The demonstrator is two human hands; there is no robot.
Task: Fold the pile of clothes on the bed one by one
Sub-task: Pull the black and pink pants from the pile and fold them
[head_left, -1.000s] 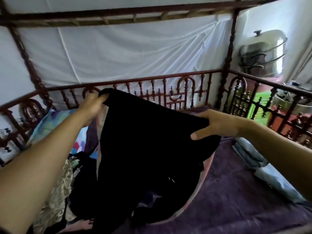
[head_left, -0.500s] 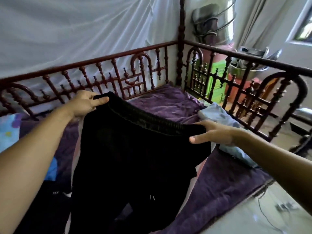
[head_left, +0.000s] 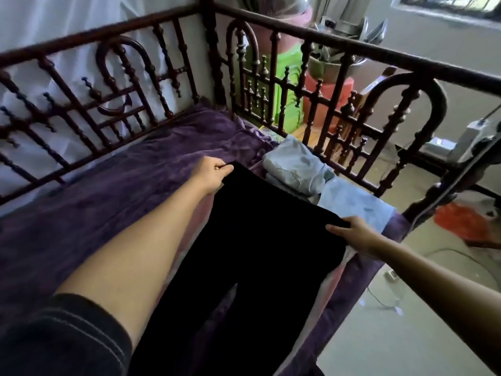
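Two hands hold a pair of black trousers (head_left: 260,248) by the waistband, stretching it out over the purple blanket (head_left: 89,202) of the bed. The left hand (head_left: 212,173), at about eleven o'clock from the garment's middle, has its fingers curled round one waistband corner. The right hand (head_left: 353,236), at about three o'clock, pinches the other corner with the thumb on top. The trouser legs run down toward six o'clock (their ends fall outside the view). Folded light-blue clothes (head_left: 301,169) lie at one o'clock of the trousers, just beside the waistband and near the dark wooden railing (head_left: 339,42) that fences the bed's far sides.
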